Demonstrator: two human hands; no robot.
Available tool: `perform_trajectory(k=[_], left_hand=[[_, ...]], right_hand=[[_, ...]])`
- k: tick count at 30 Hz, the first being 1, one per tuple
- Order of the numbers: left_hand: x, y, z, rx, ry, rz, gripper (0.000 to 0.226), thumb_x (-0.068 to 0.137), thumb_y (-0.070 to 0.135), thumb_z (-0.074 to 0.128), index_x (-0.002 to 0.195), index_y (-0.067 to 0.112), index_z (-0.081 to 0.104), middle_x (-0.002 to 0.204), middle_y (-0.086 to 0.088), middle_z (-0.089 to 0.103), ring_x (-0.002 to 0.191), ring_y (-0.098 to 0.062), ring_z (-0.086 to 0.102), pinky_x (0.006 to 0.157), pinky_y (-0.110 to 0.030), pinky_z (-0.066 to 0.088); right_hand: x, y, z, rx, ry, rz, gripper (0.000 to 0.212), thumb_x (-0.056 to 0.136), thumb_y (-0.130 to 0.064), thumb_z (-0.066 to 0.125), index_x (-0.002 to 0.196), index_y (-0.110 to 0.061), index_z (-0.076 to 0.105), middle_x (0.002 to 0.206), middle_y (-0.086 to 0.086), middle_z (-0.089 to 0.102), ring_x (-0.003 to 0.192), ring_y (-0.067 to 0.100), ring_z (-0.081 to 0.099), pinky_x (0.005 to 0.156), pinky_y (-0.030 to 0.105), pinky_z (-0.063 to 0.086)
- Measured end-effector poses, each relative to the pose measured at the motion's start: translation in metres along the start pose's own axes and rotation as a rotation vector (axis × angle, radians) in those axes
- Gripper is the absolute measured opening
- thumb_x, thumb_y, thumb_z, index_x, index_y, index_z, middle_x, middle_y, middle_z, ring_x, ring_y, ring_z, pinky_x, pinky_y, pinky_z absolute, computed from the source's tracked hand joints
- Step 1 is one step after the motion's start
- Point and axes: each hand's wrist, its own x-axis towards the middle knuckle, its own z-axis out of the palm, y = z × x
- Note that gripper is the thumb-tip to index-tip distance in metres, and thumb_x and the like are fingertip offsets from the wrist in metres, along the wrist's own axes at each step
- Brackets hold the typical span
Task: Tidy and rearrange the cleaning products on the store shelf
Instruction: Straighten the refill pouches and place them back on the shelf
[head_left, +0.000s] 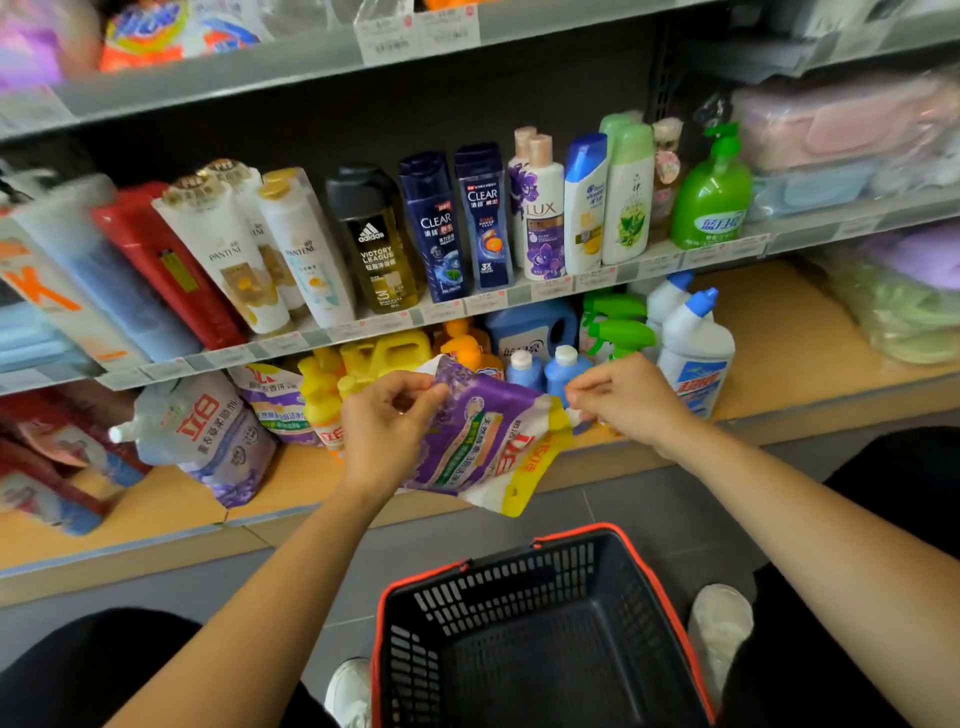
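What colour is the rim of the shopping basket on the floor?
Red-orange, on the black plastic shopping basket, head view.

A black basket (493, 592) with a red rim stands on the grey tile floor (649, 499). One white shoe (719, 623) is just to its right and another (350, 691) is at its near-left corner. Black trouser legs (93, 670) flank it on both sides. Up beyond the basket runs a row of toiletries: Pantene bottles (228, 249) leaning left, a dark adidas shower gel (376, 244), two blue Clear shampoos (436, 228), a Lux bottle (543, 218) with purple flowers, and a green pump soap (711, 197) at the right end. Far up and right of the basket lie wrapped pastel boxes (841, 140), with wrapped green basins (904, 317) below them. Blurred price tags (415, 31) hang well above the basket.
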Motion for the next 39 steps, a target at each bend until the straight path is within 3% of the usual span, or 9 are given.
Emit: perform_trajectory(k=[4, 7, 9, 13, 19, 24, 29, 35, 39], left_hand=[[-0.004, 0.017, -0.002, 0.084, -0.096, 0.107, 0.003, 0.088, 0.022, 0.077, 0.086, 0.022, 0.075, 0.077, 0.009, 0.074, 0.071, -0.005, 0.069, 0.060, -0.017, 0.054], [-0.012, 0.021, 0.000, 0.130, -0.176, 0.161, 0.004, 0.088, 0.017, 0.077, 0.089, 0.013, 0.078, 0.081, 0.004, 0.075, 0.072, -0.010, 0.069, 0.064, -0.025, 0.057], [-0.018, 0.024, 0.001, 0.136, -0.197, 0.206, 0.005, 0.087, 0.015, 0.078, 0.089, 0.011, 0.079, 0.080, 0.005, 0.074, 0.071, -0.010, 0.069, 0.063, -0.022, 0.055], [-0.024, 0.026, 0.003, 0.025, -0.175, 0.166, 0.007, 0.086, 0.019, 0.079, 0.089, 0.013, 0.078, 0.076, 0.003, 0.075, 0.068, -0.011, 0.070, 0.060, -0.023, 0.055], [-0.015, 0.034, -0.009, -0.152, -0.162, 0.176, 0.009, 0.091, 0.029, 0.073, 0.092, 0.037, 0.075, 0.087, 0.010, 0.076, 0.078, -0.009, 0.070, 0.071, -0.027, 0.058], [-0.013, 0.028, -0.011, -0.152, -0.389, 0.037, 0.025, 0.085, 0.029, 0.074, 0.106, 0.016, 0.075, 0.101, -0.007, 0.075, 0.090, -0.034, 0.069, 0.078, -0.053, 0.059], [-0.024, 0.033, 0.001, -0.270, -0.445, -0.040, 0.005, 0.092, 0.014, 0.070, 0.093, 0.017, 0.074, 0.088, -0.004, 0.076, 0.078, -0.016, 0.072, 0.063, -0.027, 0.059], [-0.032, 0.030, 0.012, -0.410, -0.484, -0.152, 0.014, 0.088, 0.026, 0.069, 0.093, 0.014, 0.075, 0.087, -0.007, 0.076, 0.077, -0.020, 0.072, 0.066, -0.032, 0.061], [-0.035, 0.029, 0.015, -0.416, -0.395, -0.162, 0.009, 0.088, 0.025, 0.074, 0.079, 0.027, 0.075, 0.079, 0.002, 0.073, 0.070, -0.011, 0.070, 0.059, -0.024, 0.054]], right_hand=[[-0.008, -0.025, 0.021, 0.162, -0.148, -0.203, 0.041, 0.088, -0.019, 0.074, 0.129, -0.017, 0.065, 0.112, -0.002, 0.071, 0.100, 0.007, 0.067, 0.086, 0.019, 0.053], [-0.010, -0.034, 0.041, 0.206, -0.218, -0.248, 0.045, 0.093, -0.021, 0.068, 0.137, -0.020, 0.058, 0.119, -0.010, 0.066, 0.112, 0.001, 0.060, 0.087, 0.009, 0.045], [-0.009, -0.037, 0.051, 0.224, -0.216, -0.276, 0.038, 0.096, -0.016, 0.065, 0.133, -0.014, 0.061, 0.118, -0.004, 0.067, 0.111, 0.005, 0.060, 0.085, 0.007, 0.045], [-0.008, -0.039, 0.058, 0.342, -0.209, -0.280, 0.017, 0.098, -0.008, 0.059, 0.106, 0.000, 0.072, 0.099, 0.016, 0.075, 0.094, 0.019, 0.069, 0.086, 0.038, 0.054], [-0.006, -0.035, 0.038, 0.512, -0.187, -0.230, 0.025, 0.097, -0.006, 0.060, 0.086, -0.022, 0.075, 0.077, -0.005, 0.076, 0.072, 0.005, 0.068, 0.068, 0.020, 0.052], [-0.005, -0.037, 0.028, 0.528, -0.269, -0.261, 0.030, 0.097, -0.003, 0.058, 0.091, -0.026, 0.075, 0.084, -0.007, 0.076, 0.078, 0.004, 0.069, 0.072, 0.018, 0.051], [-0.001, -0.040, 0.020, 0.480, -0.334, -0.292, 0.029, 0.097, -0.001, 0.056, 0.095, -0.024, 0.075, 0.092, -0.006, 0.076, 0.089, 0.008, 0.068, 0.081, 0.021, 0.053], [0.003, -0.033, 0.021, 0.518, -0.396, -0.249, 0.021, 0.097, -0.006, 0.057, 0.105, -0.015, 0.074, 0.104, 0.005, 0.075, 0.103, 0.020, 0.067, 0.097, 0.036, 0.051], [0.001, -0.033, 0.024, 0.555, -0.386, -0.231, 0.022, 0.097, -0.003, 0.056, 0.103, -0.013, 0.075, 0.097, 0.002, 0.075, 0.094, 0.015, 0.067, 0.089, 0.030, 0.053]])
